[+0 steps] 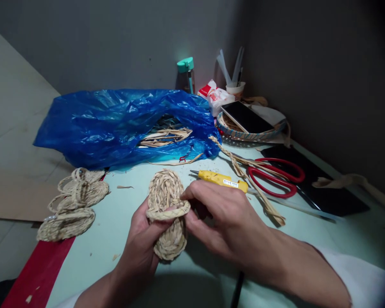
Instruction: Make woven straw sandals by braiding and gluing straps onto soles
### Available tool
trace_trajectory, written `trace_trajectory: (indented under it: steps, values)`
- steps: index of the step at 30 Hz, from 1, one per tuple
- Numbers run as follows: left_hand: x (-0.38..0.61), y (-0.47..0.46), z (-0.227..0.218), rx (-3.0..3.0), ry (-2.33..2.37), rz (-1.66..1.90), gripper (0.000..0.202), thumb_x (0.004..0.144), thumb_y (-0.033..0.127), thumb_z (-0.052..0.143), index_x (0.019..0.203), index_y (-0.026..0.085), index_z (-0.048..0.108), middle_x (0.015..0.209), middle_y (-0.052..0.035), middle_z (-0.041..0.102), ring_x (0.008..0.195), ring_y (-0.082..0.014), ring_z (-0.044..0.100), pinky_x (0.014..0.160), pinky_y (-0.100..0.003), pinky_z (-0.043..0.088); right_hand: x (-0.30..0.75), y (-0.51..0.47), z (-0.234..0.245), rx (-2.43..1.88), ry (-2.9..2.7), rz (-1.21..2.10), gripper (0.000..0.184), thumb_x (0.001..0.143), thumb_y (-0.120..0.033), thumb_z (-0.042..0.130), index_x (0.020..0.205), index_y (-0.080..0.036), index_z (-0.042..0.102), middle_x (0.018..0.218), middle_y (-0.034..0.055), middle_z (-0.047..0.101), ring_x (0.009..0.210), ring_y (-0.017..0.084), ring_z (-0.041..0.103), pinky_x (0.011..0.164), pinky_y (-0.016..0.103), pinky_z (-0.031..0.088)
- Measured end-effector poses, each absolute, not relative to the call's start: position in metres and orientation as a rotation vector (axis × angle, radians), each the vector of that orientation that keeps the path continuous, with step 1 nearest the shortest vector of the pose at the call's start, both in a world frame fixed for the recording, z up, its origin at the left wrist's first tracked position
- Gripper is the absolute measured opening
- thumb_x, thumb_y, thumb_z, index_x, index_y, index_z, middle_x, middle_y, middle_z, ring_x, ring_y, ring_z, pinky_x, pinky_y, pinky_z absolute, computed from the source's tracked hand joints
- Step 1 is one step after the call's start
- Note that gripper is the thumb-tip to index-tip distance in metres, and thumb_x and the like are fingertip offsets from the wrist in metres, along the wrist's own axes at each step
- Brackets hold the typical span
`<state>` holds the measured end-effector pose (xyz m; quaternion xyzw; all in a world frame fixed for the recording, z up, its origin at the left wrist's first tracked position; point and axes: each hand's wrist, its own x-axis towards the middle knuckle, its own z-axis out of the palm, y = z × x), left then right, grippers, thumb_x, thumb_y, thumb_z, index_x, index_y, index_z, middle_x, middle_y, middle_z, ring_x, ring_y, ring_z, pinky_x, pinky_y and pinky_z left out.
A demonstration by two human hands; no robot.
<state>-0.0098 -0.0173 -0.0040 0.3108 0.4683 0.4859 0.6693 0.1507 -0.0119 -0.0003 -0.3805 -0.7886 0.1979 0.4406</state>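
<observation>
Slipper (164,190) is above the table (93,273), your left hand (143,233) gripping its sole (170,246), your right hand (223,214) pinching the strap (160,215) at one end; looks like strap fitting, next move likely calls for holding that end snug

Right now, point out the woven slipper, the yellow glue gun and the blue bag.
Woven slipper (164,188): head view, far half of sole.
Yellow glue gun (213,176): head view, plastic body.
Blue bag (105,124): head view, crinkled wall.
</observation>
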Motion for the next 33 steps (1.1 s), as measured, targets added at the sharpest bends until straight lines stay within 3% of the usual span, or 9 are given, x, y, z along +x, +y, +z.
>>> trace_trajectory:
  steps: [4,9,18,25,33]
  values:
    - [-0.010,-0.018,-0.003,0.669,1.053,1.093,0.033,0.069,0.024,0.081,0.100,0.021,0.073,0.094,-0.0096,0.076,0.092,-0.0308,0.072,0.071,-0.032,0.058,0.151,-0.011,0.001,-1.028,-1.877,0.605,0.008,0.083,-0.008,0.058,0.083,-0.016,0.057,0.065,-0.0055,0.049,0.059,0.008,0.045,0.056,0.020,0.034]
    - [-0.013,-0.017,-0.004,0.672,1.081,1.074,0.039,0.066,0.020,0.082,0.104,0.023,0.072,0.094,-0.0057,0.077,0.091,-0.0290,0.072,0.071,-0.030,0.057,0.150,-0.014,-0.001,-1.022,-1.943,0.585,0.007,0.085,-0.010,0.056,0.084,-0.016,0.055,0.068,-0.0047,0.049,0.059,0.009,0.042,0.057,0.022,0.033]
    - [-0.014,-0.013,-0.008,0.705,1.044,1.057,0.025,0.066,0.014,0.080,0.090,0.015,0.073,0.079,-0.0047,0.075,0.077,-0.0236,0.072,0.068,-0.027,0.055,0.150,-0.014,-0.006,-1.042,-2.114,0.555,0.010,0.092,-0.010,0.046,0.088,-0.016,0.053,0.078,0.0014,0.056,0.066,0.013,0.049,0.062,0.027,0.037]
    - [-0.014,-0.008,-0.005,0.685,0.996,1.014,0.014,0.075,0.023,0.079,0.086,0.016,0.074,0.082,-0.0056,0.076,0.077,-0.0216,0.071,0.071,-0.028,0.055,0.152,-0.012,-0.005,-1.136,-1.998,0.701,0.019,0.094,-0.016,0.051,0.114,-0.016,0.053,0.082,0.0005,0.063,0.068,0.013,0.057,0.064,0.026,0.042]
    - [-0.014,-0.010,-0.003,0.641,0.936,1.053,0.014,0.074,0.015,0.077,0.089,0.014,0.075,0.082,-0.0066,0.077,0.077,-0.0211,0.072,0.071,-0.027,0.056,0.152,-0.012,0.000,-1.051,-2.005,0.532,0.018,0.094,-0.014,0.052,0.111,-0.015,0.057,0.087,0.0037,0.067,0.073,0.014,0.060,0.064,0.026,0.045]
